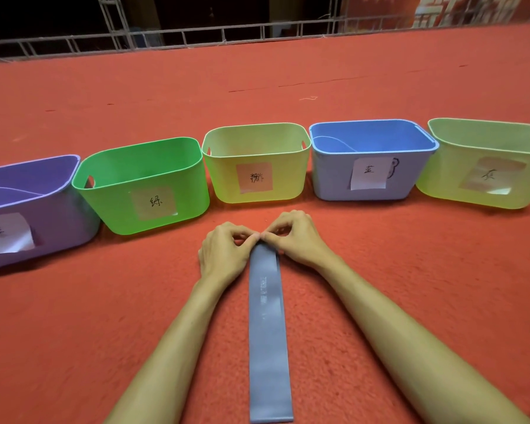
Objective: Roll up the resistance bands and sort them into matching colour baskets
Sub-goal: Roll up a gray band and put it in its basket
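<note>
A grey resistance band (268, 325) lies flat on the red carpet, running from the bottom edge up to my hands. My left hand (224, 252) and my right hand (294, 237) pinch its far end between thumbs and fingertips, side by side. Behind them stands a row of baskets, each with a paper label: purple (58, 221), green (178, 182), yellow (288, 166), blue (410, 175) and a yellow-green one (441, 179) at the right. Curved band edges show inside the purple and blue baskets.
Red carpet (410, 87) stretches far behind the baskets up to a metal truss frame (196, 35) at the back. The rightmost basket is cut off by the frame edge.
</note>
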Tool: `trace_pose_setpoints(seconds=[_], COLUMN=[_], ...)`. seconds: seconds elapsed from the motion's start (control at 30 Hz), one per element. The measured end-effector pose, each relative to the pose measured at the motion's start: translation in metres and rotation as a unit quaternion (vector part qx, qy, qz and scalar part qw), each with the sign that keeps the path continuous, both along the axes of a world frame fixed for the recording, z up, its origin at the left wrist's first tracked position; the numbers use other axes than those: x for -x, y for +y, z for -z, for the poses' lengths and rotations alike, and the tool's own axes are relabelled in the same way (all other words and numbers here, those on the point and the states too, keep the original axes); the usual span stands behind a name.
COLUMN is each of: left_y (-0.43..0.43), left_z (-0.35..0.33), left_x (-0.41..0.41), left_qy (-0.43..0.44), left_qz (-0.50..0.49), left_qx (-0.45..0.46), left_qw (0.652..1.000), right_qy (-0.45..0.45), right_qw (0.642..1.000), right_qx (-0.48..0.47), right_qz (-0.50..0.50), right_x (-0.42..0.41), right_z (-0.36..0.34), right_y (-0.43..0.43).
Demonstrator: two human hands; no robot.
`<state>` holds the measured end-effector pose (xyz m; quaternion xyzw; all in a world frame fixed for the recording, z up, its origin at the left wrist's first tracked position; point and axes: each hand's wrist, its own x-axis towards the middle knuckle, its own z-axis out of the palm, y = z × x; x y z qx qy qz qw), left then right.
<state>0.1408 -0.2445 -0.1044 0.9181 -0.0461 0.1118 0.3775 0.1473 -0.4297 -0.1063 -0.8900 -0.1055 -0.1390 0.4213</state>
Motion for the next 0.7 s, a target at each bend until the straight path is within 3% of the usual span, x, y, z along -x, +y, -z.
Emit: trace_pose_setpoints(seconds=[0.37, 0.7], left_y=[0.0000, 0.0023], left_z=[-0.0013, 0.0010], left_x=[-0.0036, -0.0023], left_qy=[0.039, 0.037], left_qz=[-0.002, 0.012], left_qx=[0.026, 0.019], left_qw=[0.999, 0.999], right_qy=[0.011, 0.043], right_qw=[0.998, 0.999], right_qx=[0.060, 0.025], right_qz=[0.018, -0.009], right_x=[-0.0009, 0.0023], right_z=[0.0004, 0.0008], right_y=[0.0012, -0.0005])
